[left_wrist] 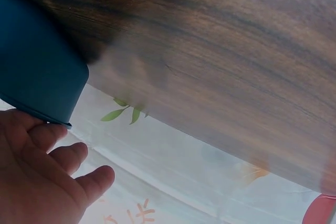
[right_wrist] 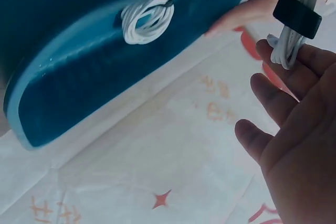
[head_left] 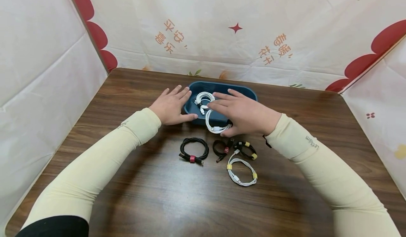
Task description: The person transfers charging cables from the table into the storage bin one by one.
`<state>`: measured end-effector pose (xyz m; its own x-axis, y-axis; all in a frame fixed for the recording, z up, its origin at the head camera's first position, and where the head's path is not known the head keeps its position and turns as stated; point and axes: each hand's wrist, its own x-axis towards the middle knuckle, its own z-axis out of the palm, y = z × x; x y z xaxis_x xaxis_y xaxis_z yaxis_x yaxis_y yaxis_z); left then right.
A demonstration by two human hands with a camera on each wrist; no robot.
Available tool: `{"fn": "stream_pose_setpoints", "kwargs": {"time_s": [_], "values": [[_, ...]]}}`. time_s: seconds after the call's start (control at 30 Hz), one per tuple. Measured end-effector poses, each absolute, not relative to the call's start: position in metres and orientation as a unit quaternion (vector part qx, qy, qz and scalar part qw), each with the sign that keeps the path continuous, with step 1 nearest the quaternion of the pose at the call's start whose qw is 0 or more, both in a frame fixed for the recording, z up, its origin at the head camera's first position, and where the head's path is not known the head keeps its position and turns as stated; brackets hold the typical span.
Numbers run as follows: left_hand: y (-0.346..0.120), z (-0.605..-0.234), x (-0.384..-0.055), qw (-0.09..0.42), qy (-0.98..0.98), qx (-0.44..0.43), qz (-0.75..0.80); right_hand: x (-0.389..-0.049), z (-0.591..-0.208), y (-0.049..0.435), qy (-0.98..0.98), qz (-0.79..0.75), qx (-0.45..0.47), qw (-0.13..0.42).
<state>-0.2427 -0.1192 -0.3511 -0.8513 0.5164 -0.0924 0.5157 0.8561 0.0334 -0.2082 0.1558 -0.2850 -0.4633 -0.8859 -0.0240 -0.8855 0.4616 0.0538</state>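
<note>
A coiled white cable [head_left: 217,130] with a black strap is held between the thumb and fingers of my right hand [head_left: 242,112], over the front rim of the blue bin [head_left: 228,86]. The right wrist view shows this held coil [right_wrist: 286,48] at the fingers, the other fingers spread. Inside the bin lies another coiled white cable [head_left: 198,98], also with a dark tie. My left hand [head_left: 172,106] is at the bin's left end, fingers extended and thumb pointing along the front; in the left wrist view its fingertips are right at the bin's rim [left_wrist: 39,116].
Nearer me on the wooden table [head_left: 152,198] lie a black cable [head_left: 207,149] with a red tie, a smaller black cable [head_left: 214,148] with a red tie, a black cable [head_left: 252,149] with yellow ties and a white cable [head_left: 242,184] with yellow ties. Printed cloth [head_left: 203,4] stands behind.
</note>
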Motion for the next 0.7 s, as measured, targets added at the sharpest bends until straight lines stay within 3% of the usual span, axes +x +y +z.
{"fn": "stream_pose_setpoints", "kwargs": {"time_s": [0.7], "values": [[-0.120,-0.352,-0.245,0.050,0.963,0.265,0.004,-0.267,-0.272,0.158,-0.918,0.031,0.387,-0.078]]}}
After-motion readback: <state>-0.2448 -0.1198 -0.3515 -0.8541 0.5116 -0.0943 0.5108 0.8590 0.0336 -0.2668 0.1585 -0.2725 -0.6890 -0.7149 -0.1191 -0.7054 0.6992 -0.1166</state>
